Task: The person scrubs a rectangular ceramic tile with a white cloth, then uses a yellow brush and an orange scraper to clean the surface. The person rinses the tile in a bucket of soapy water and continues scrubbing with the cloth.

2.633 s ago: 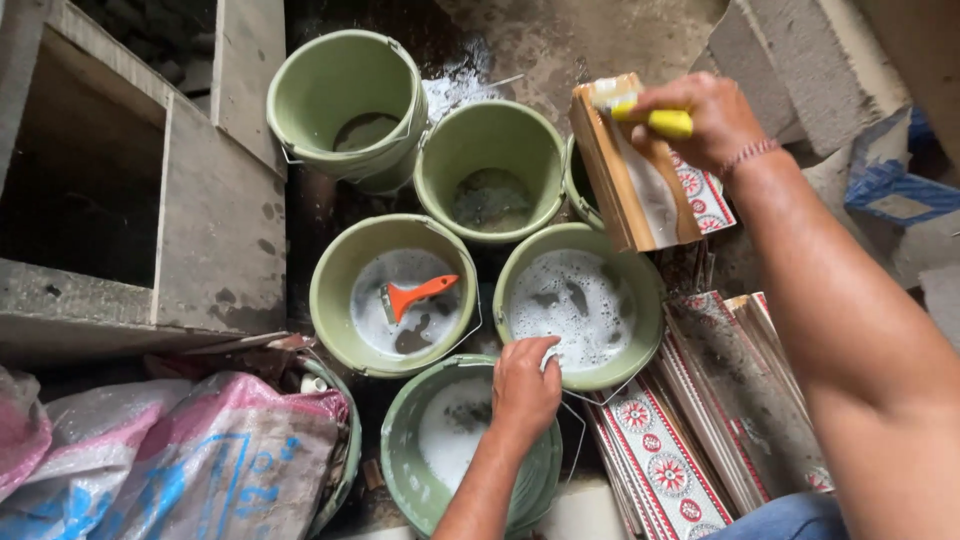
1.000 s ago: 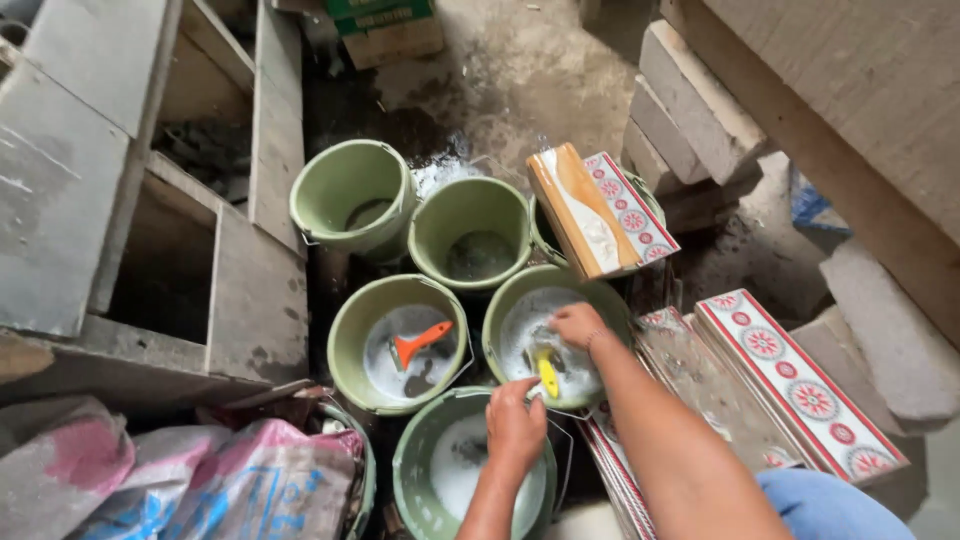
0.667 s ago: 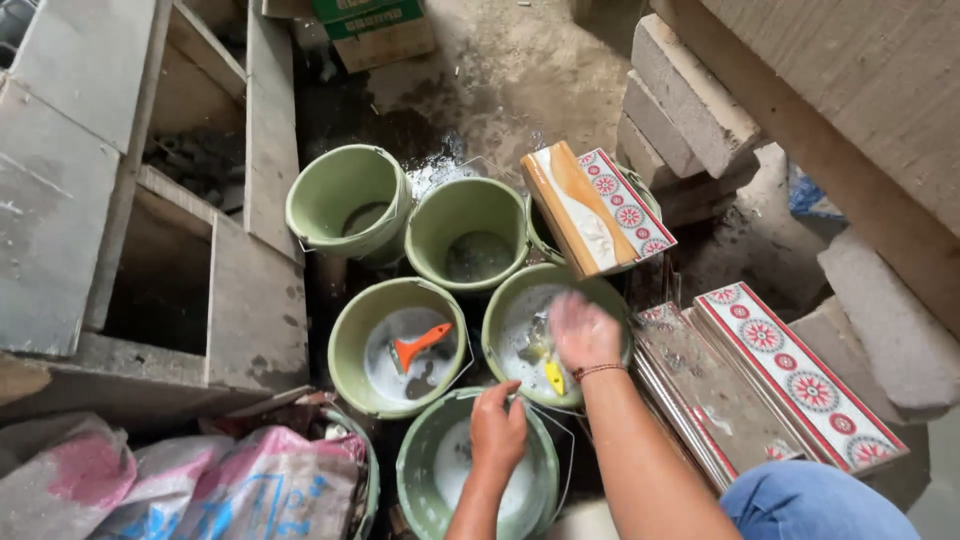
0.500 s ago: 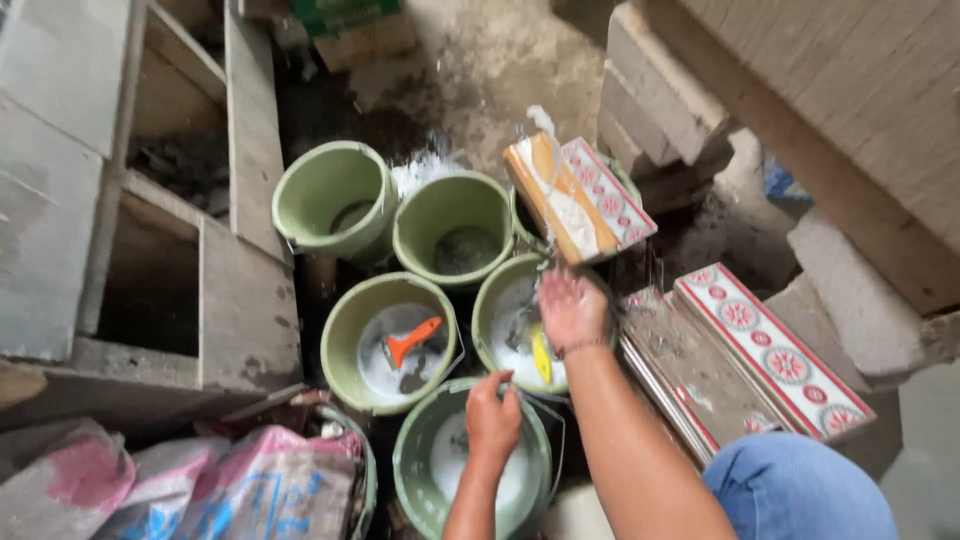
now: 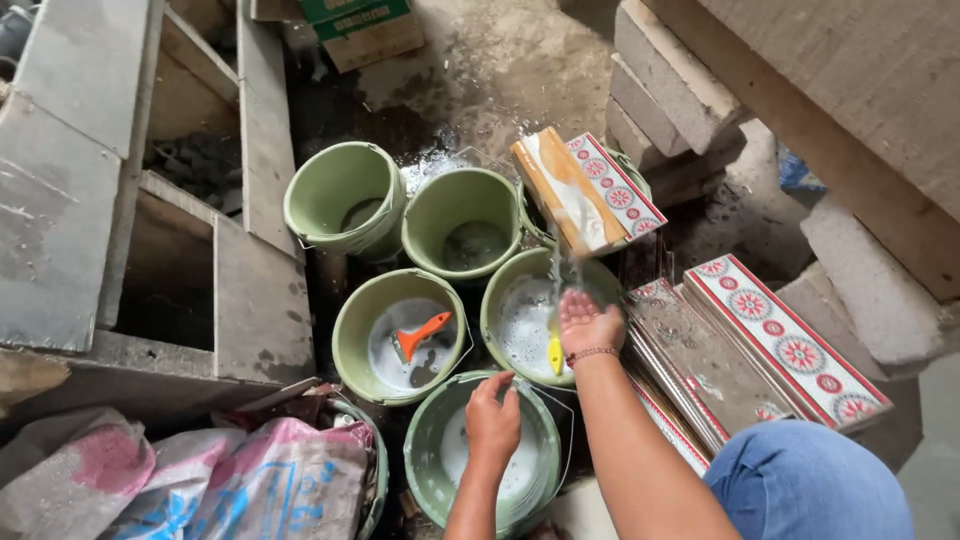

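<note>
My right hand (image 5: 588, 322) is open, palm up, over the right green bucket (image 5: 497, 300) of foamy water, and water splashes up from it toward a patterned tile (image 5: 588, 190) that leans on the buckets behind. A yellow scraper (image 5: 554, 352) lies in that bucket just left of my wrist. My left hand (image 5: 493, 420) curls over the far rim of the nearest green bucket (image 5: 425, 462), which holds whitish water. An orange scraper (image 5: 420, 335) rests in the left bucket (image 5: 350, 345).
Two more green buckets (image 5: 345, 200) (image 5: 462, 225) stand behind. Red-and-white patterned tiles (image 5: 785, 340) lie stacked at the right by my blue-clad knee (image 5: 800, 480). Concrete blocks (image 5: 680, 100) rise at the right, concrete frames (image 5: 250, 300) at the left, filled sacks (image 5: 200, 480) at the lower left.
My right hand dipped into the right bucket, left the yellow scraper lying there, and now rises palm up, flinging water. My left hand stayed on the near bucket's rim.
</note>
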